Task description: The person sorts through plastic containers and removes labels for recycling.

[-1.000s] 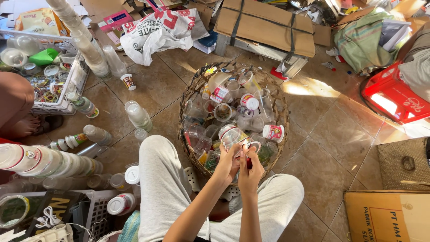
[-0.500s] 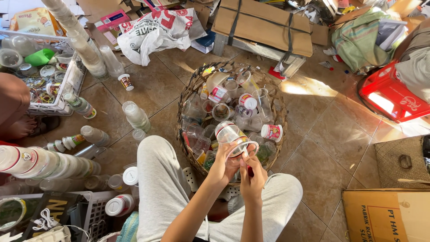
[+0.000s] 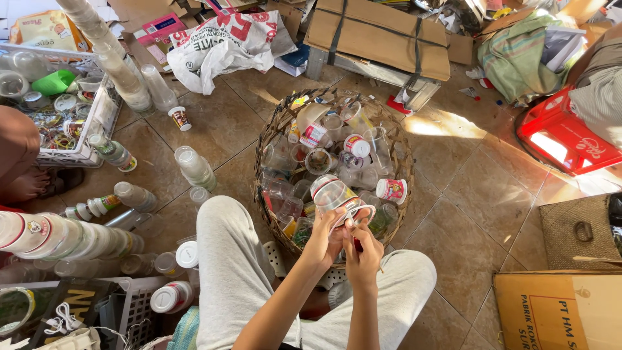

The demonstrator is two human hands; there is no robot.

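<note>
Fingers (image 3: 332, 228) of my left hand (image 3: 322, 241) are curled round the lower side of a clear plastic cup (image 3: 335, 194), grasping it so that it lies tilted, its open mouth turned up and away from me. From my view the cup sits just above both hands, over the near edge of the woven basket (image 3: 275, 123).

Going left to right: at far left I see a white wire crate (image 3: 91, 133) of odds and ends, and below it a long lying stack of nested cups (image 3: 61, 236). Loose clear bottles (image 3: 194, 167) stand on the tiled floor (image 3: 220, 123) between the crate and the basket. My grey-trousered leg (image 3: 227, 272) runs up beside them.

In the middle, the basket is heaped with more clear cups and lids.

My right hand (image 3: 364, 254) is touching the left, its fingers pinched at the cup's rim on a thin strip of film (image 3: 364, 210) that loops out from the rim.

Further right lie sunlit tiles, a red plastic crate (image 3: 564, 139), and a cardboard box (image 3: 557, 311) at the bottom corner.
</note>
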